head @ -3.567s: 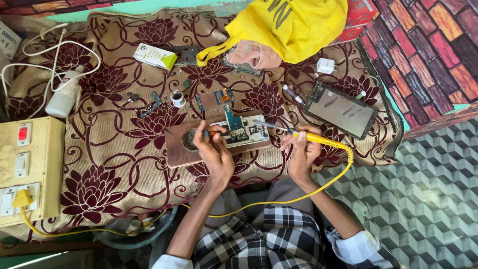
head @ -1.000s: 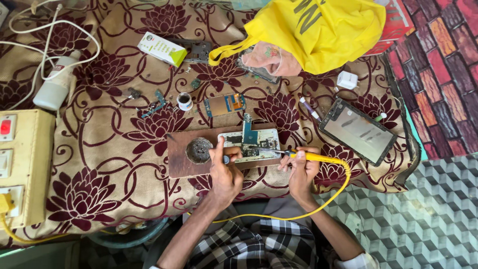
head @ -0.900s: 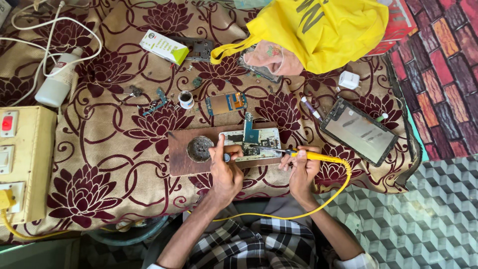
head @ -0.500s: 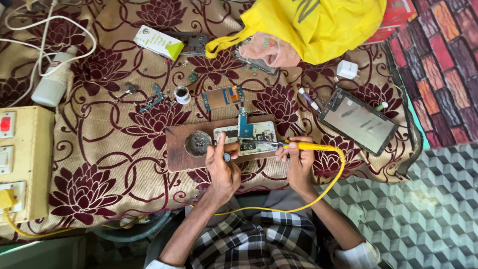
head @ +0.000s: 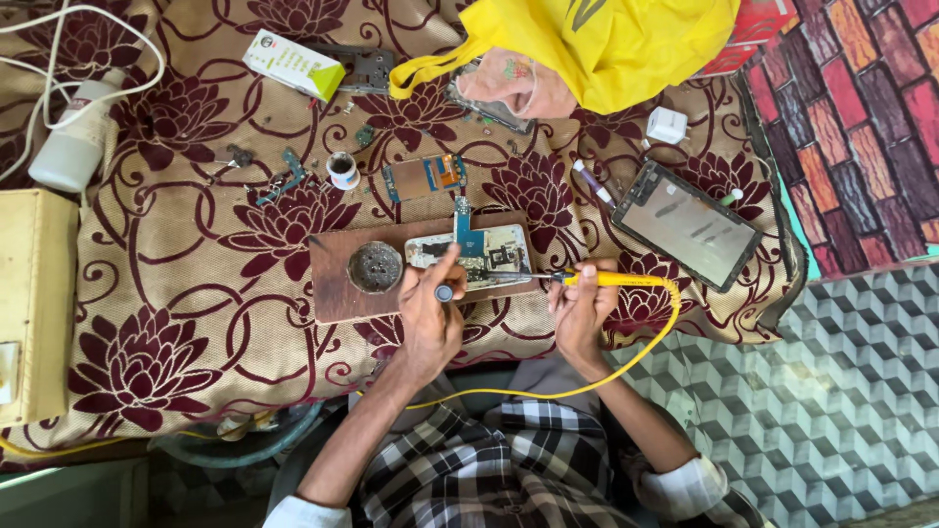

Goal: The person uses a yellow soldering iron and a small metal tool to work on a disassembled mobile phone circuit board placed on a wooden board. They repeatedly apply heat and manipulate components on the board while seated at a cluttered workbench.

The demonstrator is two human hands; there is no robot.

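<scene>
Head view: since a moment ago the right hand [head: 579, 313] has kept its grip on the yellow soldering iron [head: 597, 280], tip on the circuit board [head: 484, 256]. At nine o'clock, the left hand [head: 430, 318] still pinches a small tool [head: 444, 292] on the wooden board [head: 337, 284].
</scene>
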